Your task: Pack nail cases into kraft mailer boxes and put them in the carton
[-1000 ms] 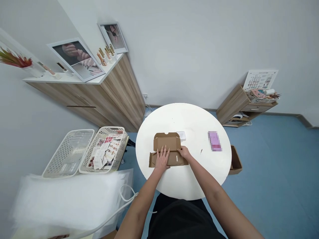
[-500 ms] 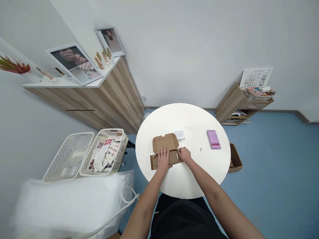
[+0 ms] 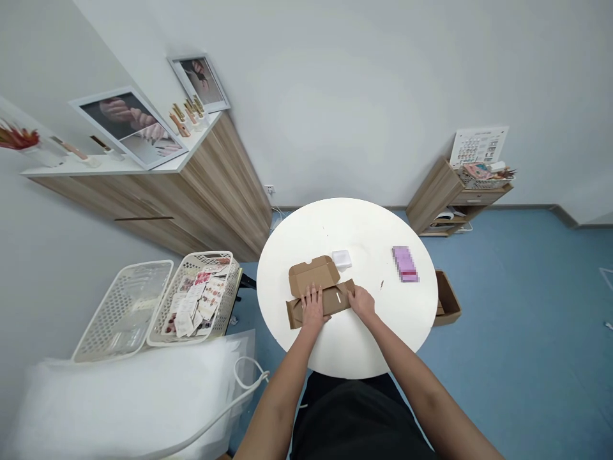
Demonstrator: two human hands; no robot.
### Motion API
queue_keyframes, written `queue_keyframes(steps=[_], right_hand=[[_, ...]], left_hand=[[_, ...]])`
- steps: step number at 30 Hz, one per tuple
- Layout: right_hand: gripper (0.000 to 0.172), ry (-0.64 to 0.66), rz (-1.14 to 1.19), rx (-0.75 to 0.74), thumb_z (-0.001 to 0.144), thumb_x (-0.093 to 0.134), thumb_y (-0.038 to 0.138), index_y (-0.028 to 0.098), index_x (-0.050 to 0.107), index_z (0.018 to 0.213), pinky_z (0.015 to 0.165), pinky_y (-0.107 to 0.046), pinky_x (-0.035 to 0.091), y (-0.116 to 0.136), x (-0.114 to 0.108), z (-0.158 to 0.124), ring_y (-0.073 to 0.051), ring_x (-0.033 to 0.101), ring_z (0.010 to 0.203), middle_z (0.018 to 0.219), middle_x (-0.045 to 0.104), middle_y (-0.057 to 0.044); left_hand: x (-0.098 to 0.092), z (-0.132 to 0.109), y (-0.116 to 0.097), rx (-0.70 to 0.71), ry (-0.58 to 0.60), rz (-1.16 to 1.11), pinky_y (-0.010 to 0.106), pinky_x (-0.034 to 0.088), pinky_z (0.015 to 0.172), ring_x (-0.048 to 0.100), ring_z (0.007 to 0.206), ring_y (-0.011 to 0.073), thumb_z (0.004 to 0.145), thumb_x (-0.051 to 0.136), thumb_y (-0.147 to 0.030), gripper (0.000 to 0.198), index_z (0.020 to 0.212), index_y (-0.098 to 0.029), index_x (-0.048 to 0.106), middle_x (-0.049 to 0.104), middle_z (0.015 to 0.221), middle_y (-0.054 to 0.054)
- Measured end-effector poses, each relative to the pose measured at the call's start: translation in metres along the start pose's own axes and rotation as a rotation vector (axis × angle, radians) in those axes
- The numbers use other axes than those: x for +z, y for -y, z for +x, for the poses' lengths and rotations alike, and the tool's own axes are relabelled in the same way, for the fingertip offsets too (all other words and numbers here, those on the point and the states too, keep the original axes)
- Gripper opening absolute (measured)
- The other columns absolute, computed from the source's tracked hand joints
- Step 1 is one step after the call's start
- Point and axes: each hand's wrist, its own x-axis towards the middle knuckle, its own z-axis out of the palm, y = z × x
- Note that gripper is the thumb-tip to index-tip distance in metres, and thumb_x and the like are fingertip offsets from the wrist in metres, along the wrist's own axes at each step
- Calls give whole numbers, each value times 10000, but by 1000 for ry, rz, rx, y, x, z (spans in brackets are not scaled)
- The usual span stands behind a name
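Observation:
An unfolded brown cardboard box lies on the white round table, its lid panel spread away from me. My left hand presses on the near panel with fingers stretched out and apart. At the right end of that panel, my right hand has its fingers closed on the raised side flap. A small white slip shows on the cardboard between the hands. Just behind the box sits a small clear-white case. Farther right lies a purple packet, its surface blurred.
To the left stand two white baskets, one holding many cards and one with clear packaging. White wrapped sheets and a cable lie in front of them. An open carton is on the floor right of the table. A wooden cabinet is behind left.
My right hand has shifted slightly outward along the flap at the box's right end, and that flap stands more upright. My left hand stays flat on the panel. The view has turned slightly.

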Motion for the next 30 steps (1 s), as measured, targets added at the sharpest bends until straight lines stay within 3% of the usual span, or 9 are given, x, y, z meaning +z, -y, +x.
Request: queue_keyframes(steps=[3, 6, 12, 18, 22, 27, 30], right_hand=[[382, 167, -35, 86, 942, 420, 457, 159, 658, 961, 717, -306, 449, -5, 2, -8, -252, 659, 952, 1026, 690, -140], [409, 226, -34, 127, 924, 453, 488, 150, 669, 1005, 725, -316, 467, 1, 9, -10, -262, 667, 972, 1063, 693, -152], [275, 212, -101, 65, 918, 514, 347, 171, 662, 1069, 736, -291, 480, 21, 16, -3, -239, 666, 999, 1116, 688, -137], [199, 212, -229, -56, 913, 525, 262, 198, 686, 1011, 754, -291, 481, 25, 13, 9, -230, 668, 981, 1074, 702, -113], [165, 224, -255, -128, 894, 542, 210, 212, 703, 933, 758, -283, 475, 24, 11, 13, -221, 666, 962, 1013, 713, -89], [148, 227, -258, -194, 895, 547, 221, 216, 695, 891, 778, -284, 461, 20, 10, 11, -219, 651, 972, 975, 706, -78], [183, 189, -236, -190, 917, 518, 275, 213, 657, 1019, 778, -289, 456, 21, 8, 10, -218, 631, 1000, 1063, 673, -87]], left_hand=[[-5, 0, -3, -34, 33, 27, 560, 141, 1178, 117, 1469, 384, 614, 814, -431, 1202, 1546, -175, 99, 162, 1600, 179], [-11, -1, -7, -49, 42, 29, 553, 141, 1181, 107, 1472, 378, 616, 812, -414, 1203, 1547, -171, 90, 153, 1603, 175], [-20, -2, -6, -31, 85, 5, 541, 132, 1184, 116, 1472, 374, 599, 824, -414, 1195, 1539, -170, 128, 151, 1601, 181], [-28, 0, 20, 39, 188, -164, 520, 128, 1187, 74, 1484, 341, 695, 697, -575, 1140, 1537, -163, 49, 116, 1611, 168], [-33, 0, 33, 74, 246, -229, 532, 78, 1188, 51, 1488, 321, 732, 652, -575, 1092, 1533, -161, 37, 87, 1616, 159], [-33, -4, 30, 68, 252, -239, 538, 61, 1186, 27, 1489, 322, 681, 710, -525, 1137, 1531, -174, 41, 91, 1617, 152], [-32, -6, 26, 46, 233, -235, 525, 68, 1190, 44, 1490, 314, 693, 711, -485, 1101, 1529, -184, 61, 108, 1616, 145]])
